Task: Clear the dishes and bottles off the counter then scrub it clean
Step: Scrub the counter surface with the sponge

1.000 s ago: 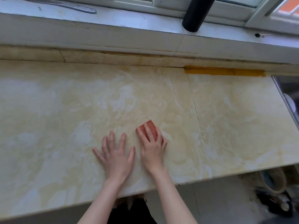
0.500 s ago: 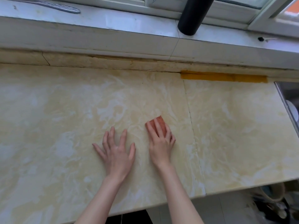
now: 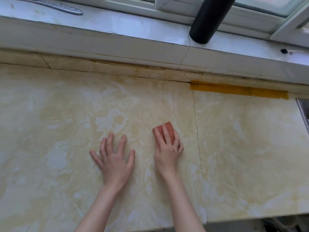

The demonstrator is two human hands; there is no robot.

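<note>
Two bare forearms reach in from the bottom edge over a cream marbled tabletop [image 3: 63,124]. Left grip [image 3: 115,158] lies palm down, flat on the stone, fingers spread and straight, holding nothing. Right grip [image 3: 167,148] sits just beside it, also palm down, fingers laid roughly straight and close together on top of a reddish sponge [image 3: 169,125], pressing it onto the tabletop; not wrapped round it as far as visible, thumb hidden. Only the far corner of the sponge and slivers between the fingers show. Sponge is near the middle of the tabletop, just left of a thin dark seam [image 3: 197,131] that runs front to back. Pale smeared swirls cover the surface around both grips. At the far right edge a metal sink rim [image 3: 303,113] cuts in. Along the back edge, right of the seam, a yellow strip [image 3: 237,91]. Behind it a raised white windowsill [image 3: 117,25], with a black cylinder [image 3: 209,19] standing on it, a silver utensil [image 3: 63,7] lying at far left, and a small black item [image 3: 283,51] at far right, too small to tell.
</note>
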